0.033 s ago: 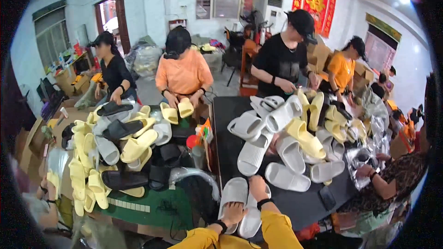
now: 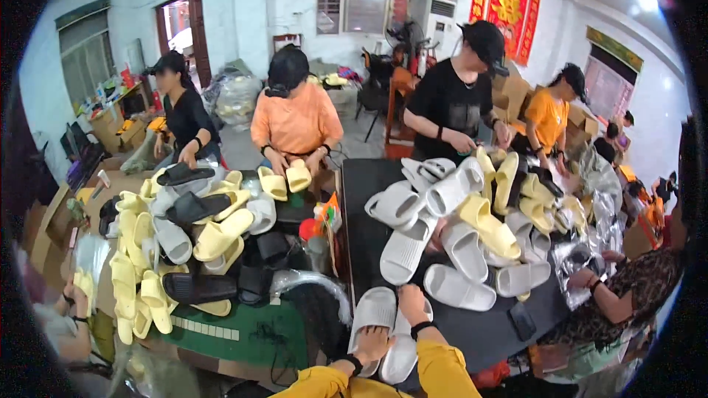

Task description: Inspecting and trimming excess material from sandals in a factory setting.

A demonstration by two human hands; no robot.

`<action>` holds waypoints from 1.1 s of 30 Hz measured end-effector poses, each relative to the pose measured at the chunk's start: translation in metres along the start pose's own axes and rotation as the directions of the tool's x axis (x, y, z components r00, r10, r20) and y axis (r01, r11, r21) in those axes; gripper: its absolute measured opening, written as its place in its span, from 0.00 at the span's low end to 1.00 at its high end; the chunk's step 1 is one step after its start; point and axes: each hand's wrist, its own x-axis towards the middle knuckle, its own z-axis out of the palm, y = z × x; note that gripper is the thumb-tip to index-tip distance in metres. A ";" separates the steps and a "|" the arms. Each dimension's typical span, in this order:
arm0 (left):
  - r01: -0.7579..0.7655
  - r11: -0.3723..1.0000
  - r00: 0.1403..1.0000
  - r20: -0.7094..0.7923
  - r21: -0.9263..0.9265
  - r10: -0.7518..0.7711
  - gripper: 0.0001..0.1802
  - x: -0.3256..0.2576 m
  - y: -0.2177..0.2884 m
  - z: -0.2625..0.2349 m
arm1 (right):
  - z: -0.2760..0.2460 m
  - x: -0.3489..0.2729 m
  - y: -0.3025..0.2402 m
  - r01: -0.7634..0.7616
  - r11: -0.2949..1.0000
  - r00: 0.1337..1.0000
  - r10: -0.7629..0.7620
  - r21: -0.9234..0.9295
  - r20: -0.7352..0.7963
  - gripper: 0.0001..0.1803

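Observation:
Two light grey slide slippers lie side by side at the near edge of the black table, in front of me. On the left slipper rests my left hand, its fingers stretched out along the ribbed footbed. My right hand is closed around the far end of the right slipper, with its fingertips partly hidden. Just beyond my hands are more grey slippers and a heap of grey, pale yellow and black ones.
A black phone lies to the right. Left, a green-topped table bears piled slippers and a clear plastic bundle. Several people work around the tables; one at the right handles a plastic bag. Another opposite holds yellow slippers.

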 end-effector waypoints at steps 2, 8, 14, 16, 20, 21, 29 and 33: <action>-0.016 0.999 1.000 -0.024 -0.036 0.015 0.33 0.000 -0.001 0.001 | -0.001 -0.001 0.014 0.098 0.994 0.993 -0.100 0.044 0.055 0.07; -0.119 0.993 0.964 -0.239 0.004 0.117 0.29 -0.008 -0.010 0.013 | -0.013 -0.013 0.019 -0.134 0.832 0.986 0.059 0.538 0.155 0.09; -0.086 0.996 0.986 -0.147 -0.030 0.080 0.29 -0.011 -0.006 0.013 | -0.026 -0.029 0.011 -0.176 0.759 0.980 0.072 0.627 0.187 0.09; -0.078 0.996 0.980 -0.186 -0.036 0.070 0.28 -0.012 -0.005 0.012 | -0.025 -0.032 0.014 -0.119 0.782 0.991 0.053 0.612 0.125 0.09; -0.138 0.987 0.976 -0.181 -0.079 0.122 0.27 -0.016 -0.008 0.006 | -0.031 -0.040 0.009 -0.025 0.809 0.999 0.007 0.588 0.032 0.06; -0.181 0.981 0.963 -0.216 -0.074 0.162 0.27 -0.017 -0.010 0.006 | -0.029 -0.043 0.011 -0.033 0.812 0.999 0.038 0.583 0.004 0.06; -0.281 0.858 0.944 -0.284 -0.430 0.167 0.16 -0.046 -0.010 -0.057 | -0.043 -0.060 -0.008 -0.002 0.838 1.000 0.017 0.546 -0.023 0.03; -0.209 0.800 0.942 -0.336 -0.562 0.011 0.16 -0.029 -0.009 -0.090 | -0.045 -0.065 -0.015 0.192 0.889 0.981 -0.158 0.415 -0.115 0.03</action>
